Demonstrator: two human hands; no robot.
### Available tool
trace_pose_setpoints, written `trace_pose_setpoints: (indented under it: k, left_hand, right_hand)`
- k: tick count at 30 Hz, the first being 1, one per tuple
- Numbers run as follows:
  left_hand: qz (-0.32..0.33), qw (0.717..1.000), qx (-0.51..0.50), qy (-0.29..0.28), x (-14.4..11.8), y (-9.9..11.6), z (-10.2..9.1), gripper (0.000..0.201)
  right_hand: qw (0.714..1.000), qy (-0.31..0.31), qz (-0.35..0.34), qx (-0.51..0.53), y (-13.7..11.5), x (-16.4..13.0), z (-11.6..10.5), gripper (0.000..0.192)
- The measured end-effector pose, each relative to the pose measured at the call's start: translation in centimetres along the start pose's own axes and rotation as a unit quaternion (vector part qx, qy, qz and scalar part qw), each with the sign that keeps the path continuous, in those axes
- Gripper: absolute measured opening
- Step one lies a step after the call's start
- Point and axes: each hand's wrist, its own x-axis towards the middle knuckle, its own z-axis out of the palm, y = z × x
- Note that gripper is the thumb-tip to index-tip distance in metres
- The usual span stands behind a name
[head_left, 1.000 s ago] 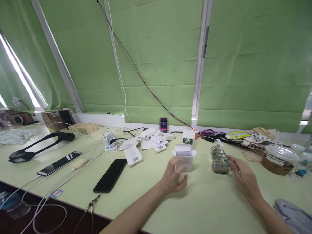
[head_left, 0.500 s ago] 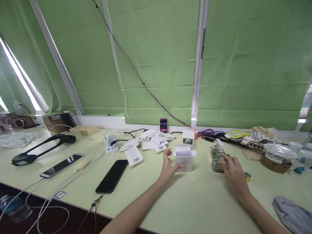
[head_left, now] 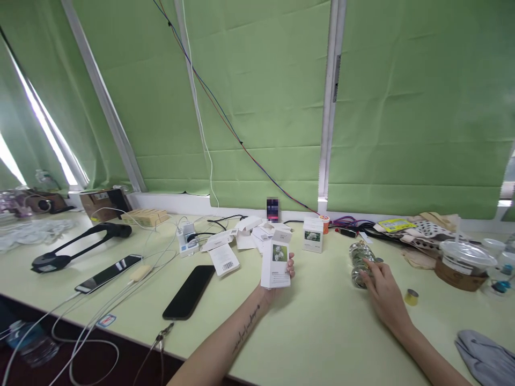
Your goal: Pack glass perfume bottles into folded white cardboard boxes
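My left hand [head_left: 277, 279] has its grip closed around a small white carton [head_left: 276, 259] with a flower picture, holding it upright above the middle of the pale green worktop [head_left: 322, 332]. My right hand [head_left: 384, 292] rests toward the right side of the worktop, its fingers curled on a row of small glass jars [head_left: 359, 258] lying there, though I cannot tell whether that grip is closed on them. A black phone [head_left: 189, 292] lies face down left of the carton, and a matching white box [head_left: 313, 235] stands near the far edge.
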Motion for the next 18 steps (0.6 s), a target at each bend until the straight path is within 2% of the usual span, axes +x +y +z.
trace_pose_setpoints:
  k: [4,7,9,11,13,15,18]
  left_hand:
    - [-0.004,1.000,0.011,-0.011,0.4,-0.7,-0.1,0.022]
    - [0.065,0.992,0.108,0.009,0.7,-1.2,-0.1,0.029]
    - [0.127,0.960,0.249,0.030,0.7,-1.4,-0.2,0.034]
    - [0.165,0.912,0.373,0.048,0.7,-1.4,-0.4,0.037]
    - [0.185,0.878,0.436,0.066,0.7,-1.5,-0.6,0.039]
    - [0.182,0.869,0.454,0.076,0.7,-1.6,-0.9,0.042]
    - [0.156,0.882,0.439,0.077,0.6,-1.8,-1.0,0.044]
  right_hand:
    - [1.000,0.010,0.015,-0.003,0.1,0.2,0.2,0.046]
    - [1.000,0.010,0.026,0.005,0.3,0.5,0.0,0.041]
    - [0.999,0.013,0.033,0.019,0.5,0.7,-0.3,0.039]
    - [0.999,0.020,0.039,0.031,0.7,1.0,-0.8,0.040]
    - [0.998,0.031,0.045,0.039,0.9,1.2,-1.2,0.041]
    - [0.997,0.034,0.048,0.047,1.1,1.4,-1.5,0.041]
    - [0.997,0.012,0.039,0.064,1.3,1.6,-1.6,0.038]
